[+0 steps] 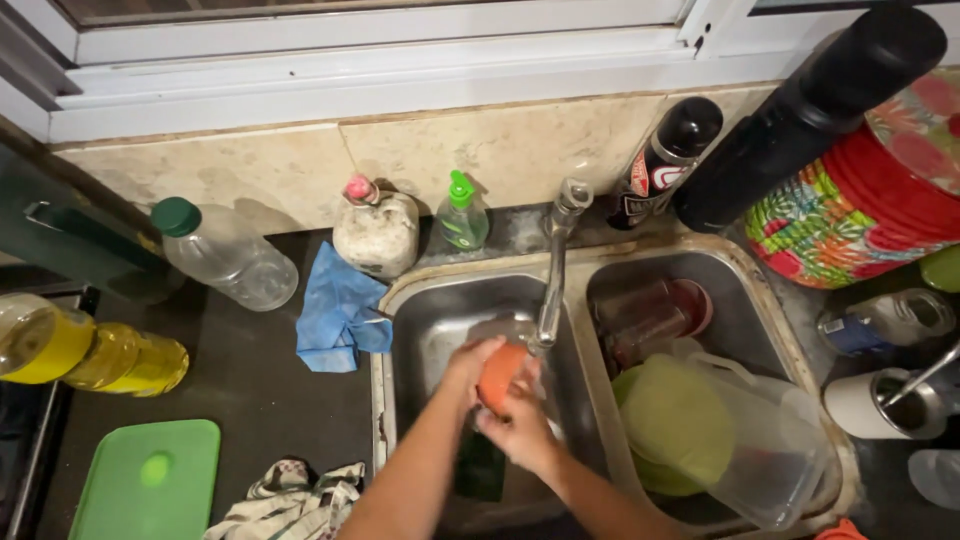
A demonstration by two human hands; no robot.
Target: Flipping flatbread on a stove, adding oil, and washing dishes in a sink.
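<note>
Here, both hands are working over the left basin of the steel sink [420, 300], right under the tap [556, 262]. The left hand [470, 365] is curling its fingers around the far side of a small orange cup [500, 372], clamped on it, while the right hand [520, 425] is pressing in from the near side — whether its fingers are closing on the cup or on something hidden beneath them, I cannot tell. A dark green sponge-like piece [482, 468] is lying just below the right fingers, near the wrist. Off past the left fingers, a blue cloth [338, 310] is hanging over the sink edge; beyond the fingertips, a green-capped soap bottle [462, 215] is standing at the wall. Washing this well, I judge, is calling for a firm left grip and turning the cup under the spout — wet plastic is likely slipping easily.
</note>
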